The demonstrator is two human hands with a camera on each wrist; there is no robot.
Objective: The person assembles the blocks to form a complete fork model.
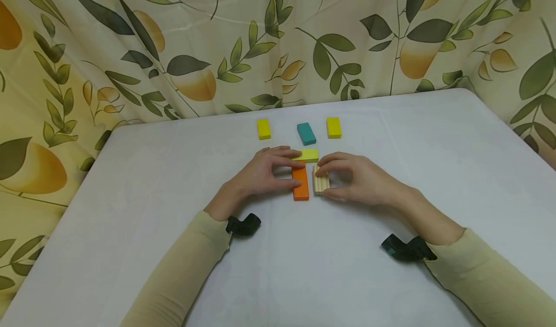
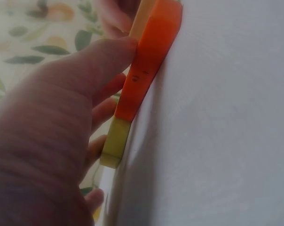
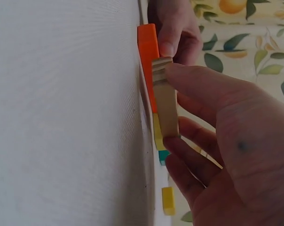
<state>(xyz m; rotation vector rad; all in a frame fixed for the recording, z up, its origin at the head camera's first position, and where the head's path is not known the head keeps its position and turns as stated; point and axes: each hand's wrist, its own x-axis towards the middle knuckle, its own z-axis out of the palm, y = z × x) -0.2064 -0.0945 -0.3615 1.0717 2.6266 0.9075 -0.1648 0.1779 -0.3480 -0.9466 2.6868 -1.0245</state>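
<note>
An orange block (image 1: 300,192) lies lengthwise on the white table, its far end against a yellow block (image 1: 310,155) set crosswise. My left hand (image 1: 270,171) holds the orange block, thumb and index finger on it, while another finger rests on the crosswise yellow block. To the right, my right hand (image 1: 358,178) pinches a plain wooden block (image 1: 322,182) between thumb and fingers. In the right wrist view this wooden block (image 3: 165,103) shows striped grain at one end. A narrow gap separates it from the orange block in the head view.
Behind the hands lie a teal block (image 1: 306,133), a yellow block on the left (image 1: 263,129) and another yellow block on the right (image 1: 334,128). A leaf-patterned curtain (image 1: 243,42) hangs along the table's far edge. Each wrist carries a black camera.
</note>
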